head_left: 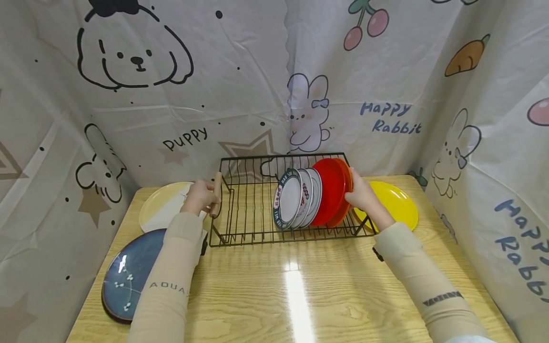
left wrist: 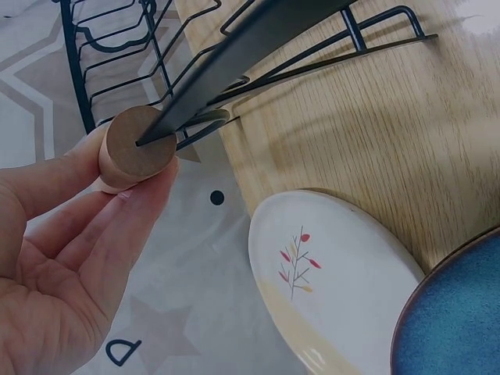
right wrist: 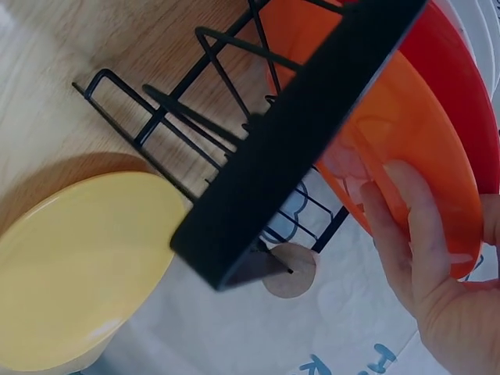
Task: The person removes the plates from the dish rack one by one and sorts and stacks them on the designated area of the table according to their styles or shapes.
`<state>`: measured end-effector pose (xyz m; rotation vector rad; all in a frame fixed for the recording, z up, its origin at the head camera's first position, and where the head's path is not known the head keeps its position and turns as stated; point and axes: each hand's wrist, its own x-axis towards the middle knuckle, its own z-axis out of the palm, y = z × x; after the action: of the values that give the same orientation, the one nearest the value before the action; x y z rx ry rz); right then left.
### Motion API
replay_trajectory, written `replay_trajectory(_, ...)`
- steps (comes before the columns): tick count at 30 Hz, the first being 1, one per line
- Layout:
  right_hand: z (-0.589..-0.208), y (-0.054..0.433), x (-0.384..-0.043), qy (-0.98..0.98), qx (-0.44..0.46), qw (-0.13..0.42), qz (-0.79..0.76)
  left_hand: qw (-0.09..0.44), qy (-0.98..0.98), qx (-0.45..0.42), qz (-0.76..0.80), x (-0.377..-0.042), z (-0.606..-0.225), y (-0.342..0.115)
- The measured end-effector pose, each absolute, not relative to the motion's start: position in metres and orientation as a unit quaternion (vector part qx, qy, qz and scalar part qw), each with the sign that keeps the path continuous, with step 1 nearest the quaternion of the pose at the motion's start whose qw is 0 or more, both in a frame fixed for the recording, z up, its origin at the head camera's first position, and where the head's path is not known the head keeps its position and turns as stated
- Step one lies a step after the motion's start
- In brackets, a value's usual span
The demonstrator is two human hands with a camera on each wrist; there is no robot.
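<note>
A black wire dish rack [head_left: 257, 243] stands on the table with plates upright in its right half. My left hand [head_left: 200, 196] grips the round wooden handle [left wrist: 129, 148] at the rack's left end. On the right, my right hand [head_left: 362, 193] pinches the rim of an orange plate [right wrist: 410, 117], fingers against its outer face; the thumb is partly cut off in the right wrist view. A red plate [head_left: 328, 190] leans beside the orange one. Left of it stand several small white plates, the leftmost with a dark green lettered rim [head_left: 279, 216].
A yellow plate [head_left: 396, 205] lies right of the rack, partly behind my right arm. Left of the rack are a white-and-cream plate [left wrist: 328, 258] and a blue plate with white flowers [head_left: 128, 276]. A printed curtain [head_left: 240, 105] hangs behind the wooden table [head_left: 240, 295].
</note>
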<state>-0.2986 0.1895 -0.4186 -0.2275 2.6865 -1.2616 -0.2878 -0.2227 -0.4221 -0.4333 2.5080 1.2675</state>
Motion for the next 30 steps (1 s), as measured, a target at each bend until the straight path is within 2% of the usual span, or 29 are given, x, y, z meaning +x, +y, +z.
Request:
replay_trajectory(14,-0.413,0.19,-0.299,0.914,-0.064,0.039,-0.399,0.142,0.875,-0.149,0.439,-0.287,-0.423,-0.22)
replay_trajectory(22,-0.399,0.199,-0.302,0.918,-0.048,0.056,-0.39,0.143,0.88,-0.147,0.429,-0.285,-0.418,-0.219)
replay_trajectory(30,-0.382,0.21,-0.301,0.932,-0.069,0.0,-0.355,0.141,0.879,-0.149,0.431,-0.286,-0.422,-0.221)
